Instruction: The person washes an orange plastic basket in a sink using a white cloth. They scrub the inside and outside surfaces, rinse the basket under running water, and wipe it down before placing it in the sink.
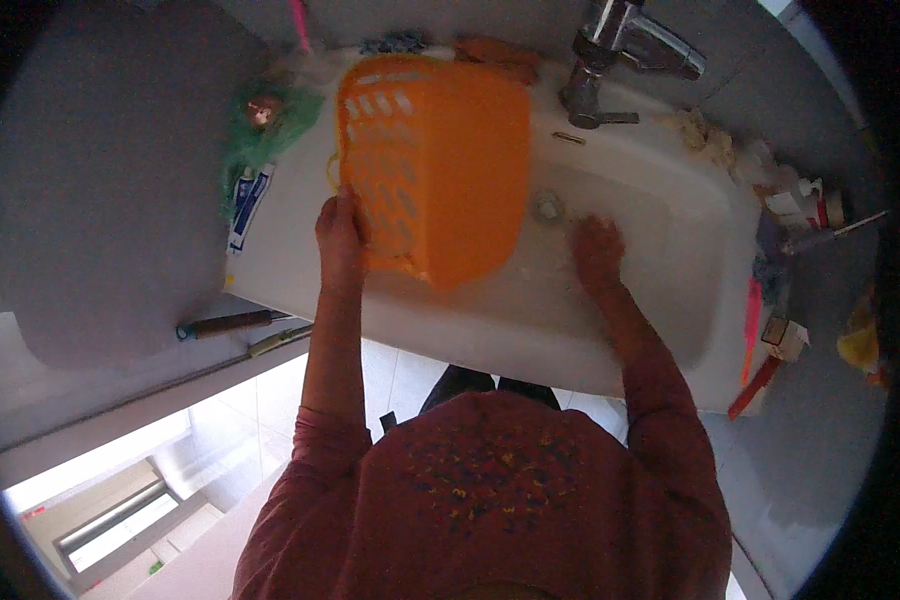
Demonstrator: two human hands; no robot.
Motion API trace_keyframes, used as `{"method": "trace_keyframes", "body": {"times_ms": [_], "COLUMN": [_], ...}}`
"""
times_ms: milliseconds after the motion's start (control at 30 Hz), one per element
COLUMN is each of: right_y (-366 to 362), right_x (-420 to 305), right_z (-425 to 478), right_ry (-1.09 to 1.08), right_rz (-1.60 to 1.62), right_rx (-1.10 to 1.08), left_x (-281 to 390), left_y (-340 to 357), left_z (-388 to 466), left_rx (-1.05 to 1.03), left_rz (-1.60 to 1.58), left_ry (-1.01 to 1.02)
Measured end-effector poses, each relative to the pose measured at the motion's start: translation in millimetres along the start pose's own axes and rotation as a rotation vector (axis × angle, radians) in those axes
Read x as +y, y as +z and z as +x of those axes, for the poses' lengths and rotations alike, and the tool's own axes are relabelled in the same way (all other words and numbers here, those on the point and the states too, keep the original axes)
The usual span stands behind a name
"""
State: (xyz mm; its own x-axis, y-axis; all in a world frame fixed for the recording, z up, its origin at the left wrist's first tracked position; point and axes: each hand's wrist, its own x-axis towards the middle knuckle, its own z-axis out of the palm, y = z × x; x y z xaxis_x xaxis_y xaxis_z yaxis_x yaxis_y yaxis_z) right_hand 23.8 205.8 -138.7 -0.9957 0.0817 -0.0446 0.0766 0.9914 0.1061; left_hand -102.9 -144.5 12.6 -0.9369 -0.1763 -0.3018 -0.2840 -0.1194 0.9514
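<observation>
An orange plastic basket (476,172) with slotted openings is tilted over the left part of a white sink (645,315). My left hand (343,232) grips the basket's left rim. Inside the sink, right of the round drain (548,205), is my right hand (598,244); it is blurred, and its fingers look curled with no object visible in them. A metal faucet (586,90) stands at the back of the sink, above and to the right of the basket.
Green plastic film (289,124) and a toothpaste tube (250,208) lie on the left ledge. Along the right rim are a pink strip-like object (752,319), a small box (784,337) and crumpled items (769,169). A brown handle (229,325) projects below the left edge.
</observation>
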Motion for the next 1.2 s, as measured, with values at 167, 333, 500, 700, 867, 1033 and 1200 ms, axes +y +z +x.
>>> {"method": "trace_keyframes", "body": {"times_ms": [167,333,500,700,867,1033,1200], "right_y": [-34,53,-78,-165,-145,-105,-72], "right_x": [-14,22,-24,-117,-117,-60,-89], "right_z": [0,-6,10,1,61,101,48], "right_ry": [-0.210,0.202,0.139,-0.115,-0.020,0.269,0.206], "right_rz": [0.108,0.420,0.839,0.998,1.077,1.135,1.158], "right_rx": [-0.189,0.169,0.402,0.491,0.472,0.022,0.558], "left_x": [-39,-60,-70,-75,-100,-91,-93], "left_y": [13,26,35,45,37,48,49], "left_z": [-10,-36,-57,-73,-61,-67,-68], "left_rx": [0.005,-0.003,-0.028,-0.041,-0.073,0.022,-0.135], "left_rz": [-0.358,-0.317,-0.304,-0.359,-0.228,-0.209,-0.320], "left_ry": [0.050,0.007,-0.026,-0.152,-0.108,-0.216,-0.100]}}
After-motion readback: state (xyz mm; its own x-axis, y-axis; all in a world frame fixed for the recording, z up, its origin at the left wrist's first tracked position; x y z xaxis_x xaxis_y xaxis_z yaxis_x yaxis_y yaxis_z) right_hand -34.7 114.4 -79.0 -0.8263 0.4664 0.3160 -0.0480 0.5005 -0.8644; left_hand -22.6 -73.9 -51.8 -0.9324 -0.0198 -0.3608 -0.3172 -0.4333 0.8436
